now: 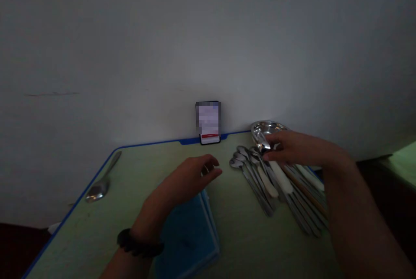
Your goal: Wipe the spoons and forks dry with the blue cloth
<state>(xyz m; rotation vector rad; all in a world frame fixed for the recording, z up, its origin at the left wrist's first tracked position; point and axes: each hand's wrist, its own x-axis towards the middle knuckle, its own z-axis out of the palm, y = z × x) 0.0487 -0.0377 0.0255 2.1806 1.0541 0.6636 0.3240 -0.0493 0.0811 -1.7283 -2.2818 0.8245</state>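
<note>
Reaching over the far right of the table (143, 157) in the head view, the right hand (286, 147) hangs at the shiny metal bowl (267, 123) and the upper end of the cutlery pile (256, 188), thumb and fingers set a little apart. Whether they grasp a piece or only touch one, I cannot tell, since the fingers hide the contact. The left hand (191, 175) holds nothing, its fingers loosely curled above the blue case (188, 235). What could go wrong, I judge, is a neighbouring piece sliding or rattling along if one is drawn out, because the slim handles lie across each other; a knuckle or sleeve-less wrist might also nudge the bowl, which sits close by at the table's far edge against the wall (130, 53). The pile lies on the right of the table, just in front of the bowl. Its long axis runs slantwise, from far left to near right: the spoon heads at its left side point toward the wall, their handles toward the person's right. By contrast, the large spoon (97, 190) at the table's left edge has its head toward the person and its handle slanting away, up toward the wall.
</note>
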